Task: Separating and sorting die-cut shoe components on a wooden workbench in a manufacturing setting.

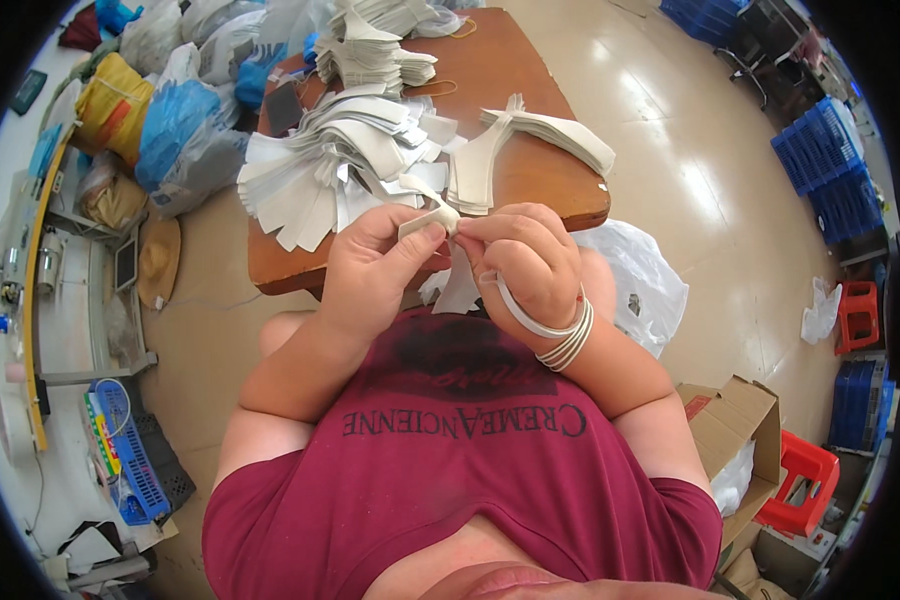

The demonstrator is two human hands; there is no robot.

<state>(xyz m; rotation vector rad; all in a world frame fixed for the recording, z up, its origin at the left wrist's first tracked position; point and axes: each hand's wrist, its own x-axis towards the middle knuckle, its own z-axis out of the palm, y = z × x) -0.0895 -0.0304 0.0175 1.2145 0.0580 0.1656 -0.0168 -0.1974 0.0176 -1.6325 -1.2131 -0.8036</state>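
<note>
A cream, strap-like cut fabric piece (428, 218) is held up between my two hands at the near edge of the table. My left hand (378, 258) has its thumb pressed on the piece from the left. From the right, the fingertips of my right hand (532, 252) pinch its end close to the left thumb. Several thin cream bands (568, 345) loop round my right hand and wrist. Just beyond my hands lies a fanned heap of white cut pieces (355, 140). To its right is a neater stack of forked cream pieces (485, 165).
The brown wooden table (525, 70) also carries a tall stack of cream pieces (375, 55) at the back. Filled plastic bags (185, 125) crowd its left side. A white bag (635, 285) hangs near its right corner. A cardboard box (735, 430) and red stool (805, 480) stand right.
</note>
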